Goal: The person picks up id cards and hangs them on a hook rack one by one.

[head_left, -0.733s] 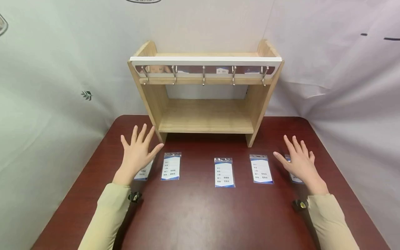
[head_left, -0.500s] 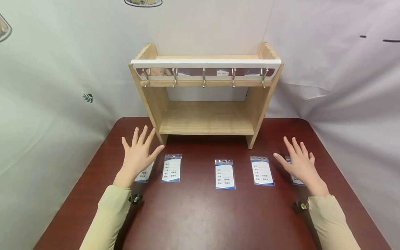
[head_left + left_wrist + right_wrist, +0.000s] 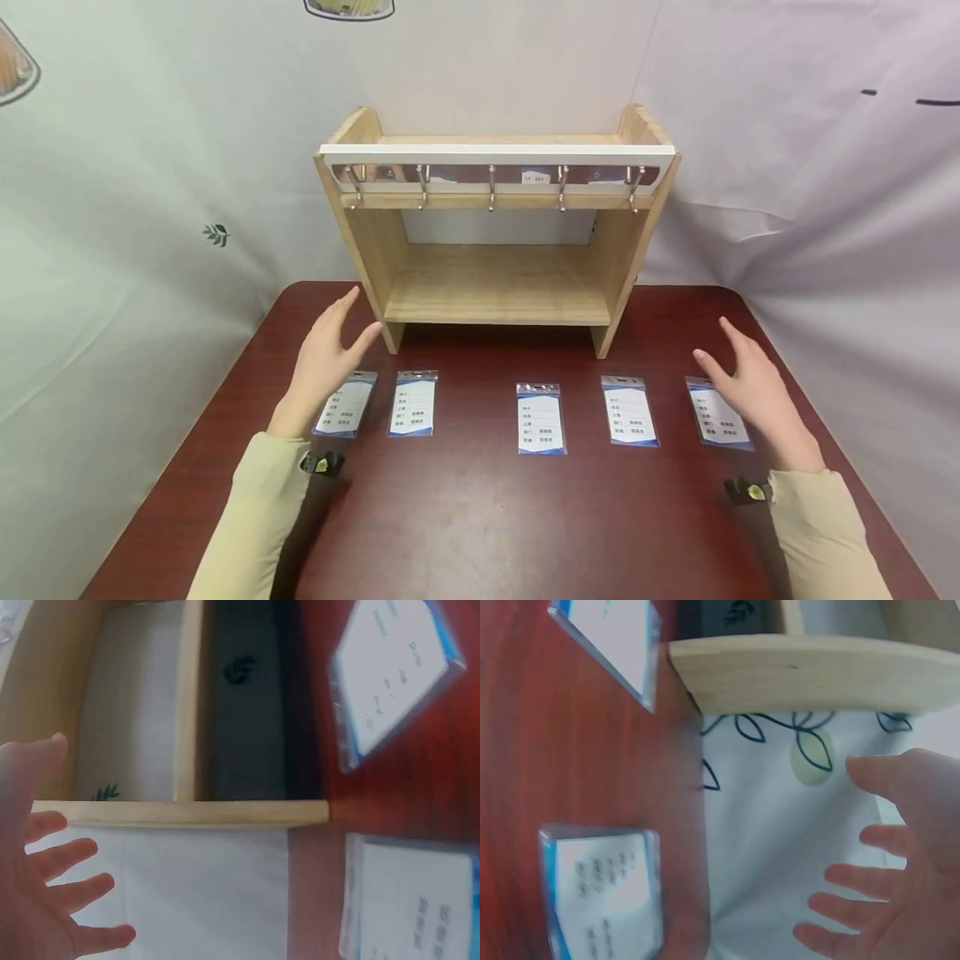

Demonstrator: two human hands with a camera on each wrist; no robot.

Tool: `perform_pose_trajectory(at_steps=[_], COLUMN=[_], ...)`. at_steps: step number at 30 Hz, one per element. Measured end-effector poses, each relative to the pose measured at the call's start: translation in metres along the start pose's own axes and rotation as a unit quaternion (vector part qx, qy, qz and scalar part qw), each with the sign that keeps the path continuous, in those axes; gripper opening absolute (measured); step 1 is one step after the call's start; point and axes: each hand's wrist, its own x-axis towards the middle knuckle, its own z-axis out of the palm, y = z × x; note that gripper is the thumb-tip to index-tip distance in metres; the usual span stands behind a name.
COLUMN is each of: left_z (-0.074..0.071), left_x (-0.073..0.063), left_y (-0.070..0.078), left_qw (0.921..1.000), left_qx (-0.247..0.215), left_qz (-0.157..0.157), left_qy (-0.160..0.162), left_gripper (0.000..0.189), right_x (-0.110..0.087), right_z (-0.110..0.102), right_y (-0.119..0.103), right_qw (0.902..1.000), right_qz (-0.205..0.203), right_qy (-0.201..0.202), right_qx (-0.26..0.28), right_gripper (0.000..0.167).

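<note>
My left hand (image 3: 318,367) hovers over the table's left side with thumb and fingers spread apart, holding nothing. Beneath it lies an ID badge (image 3: 347,408) in a clear plastic sleeve, partly covered by the hand. On the right, my right hand (image 3: 757,387) is likewise raised and bare, its relaxed fingers pointing forward beside the rightmost badge (image 3: 717,417). Between the hands, a second badge (image 3: 412,406), a middle badge (image 3: 541,423) and another badge (image 3: 630,414) lie flat in a row. In both wrist views all the fingers show extended, away from the badges.
A wooden shelf (image 3: 495,283) stands at the back of the dark red table (image 3: 480,517). Across its top front runs a white rail (image 3: 495,151) with several metal hooks (image 3: 491,187) and a reflective strip. Pale printed cloth (image 3: 150,167) hangs around the table.
Both hands have turned thumb-up, their fingers less spread in the head view. The right hand has shifted right, exposing the rightmost badge; more of the leftmost badge shows too.
</note>
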Motion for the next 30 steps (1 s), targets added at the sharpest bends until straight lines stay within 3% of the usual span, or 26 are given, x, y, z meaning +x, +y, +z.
perform_pose_trajectory(at_steps=[3, 7, 12, 17, 21, 26, 30], left_z=[-0.002, -0.002, 0.0, -0.001, 0.007, 0.026, 0.036], left_x=[0.005, 0.008, 0.013, 0.019, 0.025, 0.032, 0.034], left_y=[0.002, 0.004, 0.006, 0.018, 0.013, -0.008, -0.013], left_qw=[0.9974, 0.986, 0.9684, 0.955, 0.9532, 0.9578, 0.9609], left_qx=[-0.062, -0.148, -0.221, -0.263, -0.265, -0.251, -0.241], left_qz=[-0.016, -0.054, -0.099, -0.125, -0.133, -0.129, -0.126], left_qy=[0.032, 0.055, 0.061, 0.059, 0.059, 0.054, 0.05], left_gripper=[0.066, 0.064, 0.065, 0.063, 0.061, 0.062, 0.061], right_x=[-0.001, -0.003, -0.007, -0.014, -0.019, -0.023, -0.023], right_z=[-0.01, -0.019, -0.025, -0.024, -0.024, -0.021, -0.018], right_y=[0.006, 0.018, 0.033, 0.048, 0.058, 0.067, 0.07], right_qw=[0.9997, 0.9983, 0.9956, 0.9919, 0.9881, 0.9852, 0.9827], right_qz=[0.022, 0.059, 0.093, 0.119, 0.137, 0.146, 0.144], right_qy=[0.006, -0.001, -0.017, -0.043, -0.067, -0.086, -0.112], right_qx=[0.001, -0.001, 0.001, -0.01, -0.022, -0.029, -0.036], right_gripper=[0.076, 0.077, 0.077, 0.078, 0.077, 0.079, 0.081])
